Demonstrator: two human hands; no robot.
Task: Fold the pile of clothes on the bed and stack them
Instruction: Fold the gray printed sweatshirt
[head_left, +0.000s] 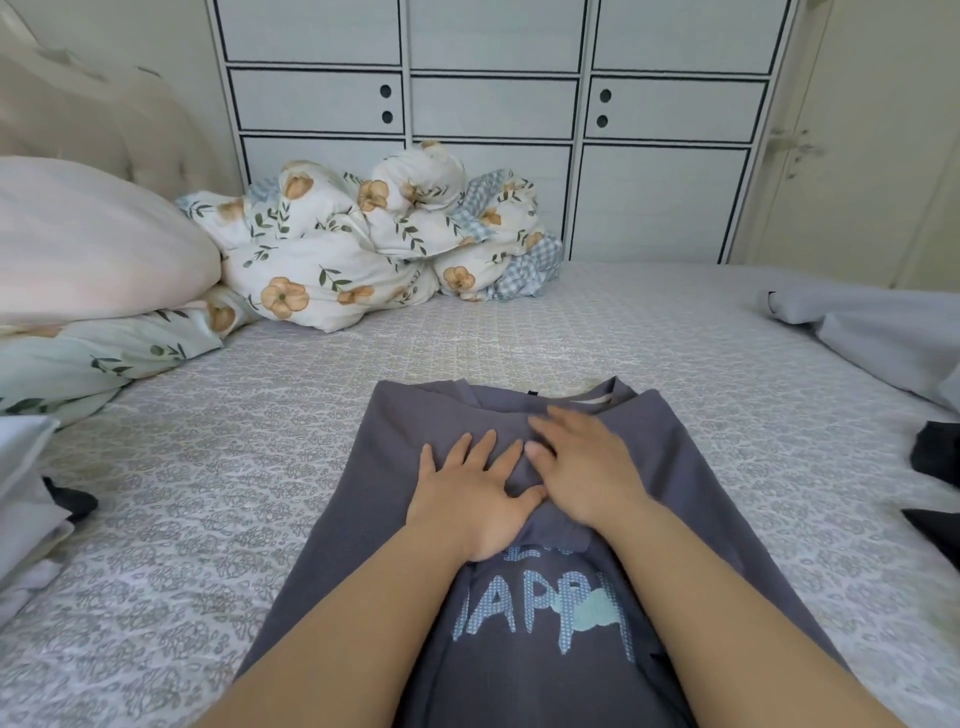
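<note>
left hand and right hand both flat, fingers spread, gripping nothing, pressing side by side on grey shirt lying on bed.

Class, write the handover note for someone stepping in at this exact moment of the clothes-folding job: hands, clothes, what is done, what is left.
Left hand: open, flat on the grey T-shirt, no grip.
Right hand: open, pressing just below the collar.
The T-shirt lies print-up in front of you on the bed, sides apparently folded in.
Light folded clothes are stacked at the left edge.
A pale grey garment and dark garments wait on the right.
Left: finish folding this shirt, stack it, then fold the rest.
</note>
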